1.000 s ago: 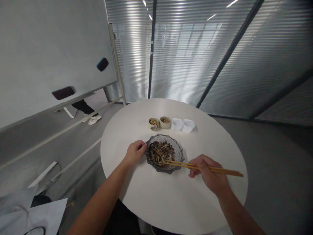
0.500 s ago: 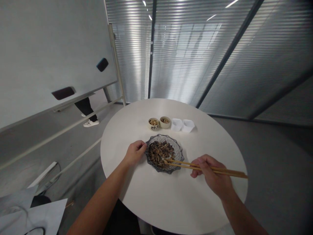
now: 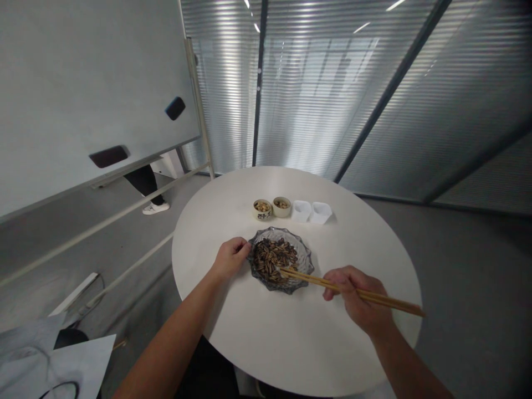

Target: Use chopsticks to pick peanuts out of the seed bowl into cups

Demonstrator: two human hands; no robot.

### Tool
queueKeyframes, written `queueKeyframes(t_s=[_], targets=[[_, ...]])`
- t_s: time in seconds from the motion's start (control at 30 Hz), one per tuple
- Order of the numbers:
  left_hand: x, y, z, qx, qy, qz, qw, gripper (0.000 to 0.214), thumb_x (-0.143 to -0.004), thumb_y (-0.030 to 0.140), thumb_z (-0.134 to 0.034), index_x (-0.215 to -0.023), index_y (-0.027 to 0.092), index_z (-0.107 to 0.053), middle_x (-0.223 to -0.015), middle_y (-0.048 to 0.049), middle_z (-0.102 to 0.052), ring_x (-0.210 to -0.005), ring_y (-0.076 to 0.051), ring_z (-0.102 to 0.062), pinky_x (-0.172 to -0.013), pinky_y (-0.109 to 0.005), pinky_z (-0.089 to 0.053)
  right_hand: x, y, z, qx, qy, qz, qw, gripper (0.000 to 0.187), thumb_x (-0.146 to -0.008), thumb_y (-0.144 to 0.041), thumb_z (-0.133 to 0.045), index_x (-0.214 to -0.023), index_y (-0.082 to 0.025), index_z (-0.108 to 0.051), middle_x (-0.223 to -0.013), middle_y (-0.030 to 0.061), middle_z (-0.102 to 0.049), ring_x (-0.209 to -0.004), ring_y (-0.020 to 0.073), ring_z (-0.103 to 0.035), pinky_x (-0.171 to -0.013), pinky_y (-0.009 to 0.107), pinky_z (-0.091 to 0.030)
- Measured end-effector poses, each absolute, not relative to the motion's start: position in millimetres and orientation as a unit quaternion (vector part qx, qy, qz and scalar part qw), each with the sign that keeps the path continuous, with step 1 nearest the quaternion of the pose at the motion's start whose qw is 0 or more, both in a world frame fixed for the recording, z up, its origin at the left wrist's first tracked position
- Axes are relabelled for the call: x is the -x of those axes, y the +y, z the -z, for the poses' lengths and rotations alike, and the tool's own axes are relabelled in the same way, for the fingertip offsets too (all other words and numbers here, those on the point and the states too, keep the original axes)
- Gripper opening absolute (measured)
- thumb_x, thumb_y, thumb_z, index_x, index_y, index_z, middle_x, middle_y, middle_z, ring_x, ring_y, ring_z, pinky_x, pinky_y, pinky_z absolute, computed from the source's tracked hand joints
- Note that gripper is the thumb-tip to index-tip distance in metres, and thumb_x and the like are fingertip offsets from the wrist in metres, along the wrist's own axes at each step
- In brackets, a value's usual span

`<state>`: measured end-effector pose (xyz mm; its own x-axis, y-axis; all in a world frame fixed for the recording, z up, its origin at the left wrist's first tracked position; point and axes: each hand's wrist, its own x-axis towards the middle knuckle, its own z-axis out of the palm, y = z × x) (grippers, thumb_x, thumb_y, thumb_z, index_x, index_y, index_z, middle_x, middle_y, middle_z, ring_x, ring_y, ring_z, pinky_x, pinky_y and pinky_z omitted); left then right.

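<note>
The right hand (image 3: 358, 296) holds a pair of wooden chopsticks (image 3: 332, 286), its fingers (image 3: 346, 279) clamped on them; the sticks run toward the tips, which lie close together over a glass plate (image 3: 305, 284) at the near edge of a heap of sunflower seeds (image 3: 272, 260). The left hand (image 3: 229, 259) lies at the plate's left rim, fingers (image 3: 241, 246) curled together; whether they enclose anything cannot be told. The plate sits on a round white surface (image 3: 233, 316). Beyond it stand two small bowls of nuts (image 3: 262, 210) (image 3: 281, 206) and two white square dishes (image 3: 301, 211) (image 3: 321, 213). Farther left, a person's legs (image 3: 145, 183) show beneath a whiteboard (image 3: 103, 83); behind stands a wall of glass and blinds (image 3: 316, 83).
</note>
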<state>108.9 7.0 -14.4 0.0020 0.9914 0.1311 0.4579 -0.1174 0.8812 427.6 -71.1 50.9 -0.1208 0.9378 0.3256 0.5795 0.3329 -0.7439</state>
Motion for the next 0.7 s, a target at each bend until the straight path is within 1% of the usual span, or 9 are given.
queueKeyframes(t_s=[0.07,0.13,0.3,0.5,0.6,0.7], targets=[[-108.7,6.7,14.0,-0.629,0.577,-0.405,0.328,0.033,-0.090,0.046,-0.054,-0.074,0.019,-0.064,-0.064,0.0014,-0.056,-0.064,-0.014,-0.050,-0.059,-0.024,-0.037,-430.5,-71.5,-54.1,0.550,-0.710,-0.225,0.378,0.039,-0.099,-0.053,-0.055,-0.078,-0.024,-0.069,-0.061,0.0016,-0.072,-0.059,0.0197,-0.070,-0.059,0.030,-0.055],[-108.5,6.4,13.5,-0.631,0.575,-0.405,0.326,0.033,-0.090,0.045,-0.054,-0.073,0.019,-0.064,-0.064,0.0015,-0.056,-0.064,-0.014,-0.050,-0.059,-0.025,-0.037,-433.2,-72.2,-58.2,0.556,-0.704,-0.233,0.375,0.038,-0.098,-0.053,-0.056,-0.077,-0.024,-0.068,-0.060,0.0010,-0.072,-0.058,0.0193,-0.070,-0.058,0.029,-0.054],[-108.4,6.3,14.5,-0.631,0.569,-0.413,0.328,0.033,-0.090,0.045,-0.054,-0.073,0.019,-0.065,-0.065,0.0011,-0.058,-0.065,-0.014,-0.051,-0.060,-0.025,-0.037,-434.3,-73.2,-69.7,0.554,-0.704,-0.263,0.358,0.043,-0.100,-0.054,-0.050,-0.073,-0.025,-0.066,-0.057,-0.0001,-0.070,-0.056,0.0182,-0.069,-0.060,0.029,-0.054],[-108.5,6.1,14.2,-0.633,0.569,-0.406,0.332,0.033,-0.091,0.045,-0.054,-0.075,0.019,-0.064,-0.065,0.0018,-0.057,-0.064,-0.014,-0.050,-0.060,-0.025,-0.037,-427.5,-72.5,-79.8,0.561,-0.727,-0.246,0.309,0.044,-0.100,-0.056,-0.048,-0.072,-0.026,-0.064,-0.056,-0.0018,-0.069,-0.053,0.0172,-0.066,-0.055,0.029,-0.050],[-108.7,5.8,13.1,-0.632,0.570,-0.407,0.331,0.033,-0.091,0.045,-0.054,-0.075,0.019,-0.065,-0.065,0.0017,-0.058,-0.064,-0.014,-0.051,-0.060,-0.025,-0.037,-426.3,-70.9,-77.2,0.556,-0.732,-0.237,0.315,0.048,-0.102,-0.055,-0.046,-0.068,-0.025,-0.061,-0.057,-0.0002,-0.070,-0.056,0.0179,-0.067,-0.058,0.030,-0.051],[-108.7,5.7,12.8,-0.633,0.572,-0.404,0.329,0.033,-0.091,0.045,-0.053,-0.075,0.019,-0.064,-0.065,0.0017,-0.057,-0.064,-0.014,-0.050,-0.060,-0.025,-0.037,-426.3,-68.9,-70.4,0.551,-0.731,-0.228,0.332,0.049,-0.103,-0.054,-0.044,-0.068,-0.024,-0.062,-0.059,0.0014,-0.070,-0.058,0.0184,-0.068,-0.059,0.029,-0.051]])
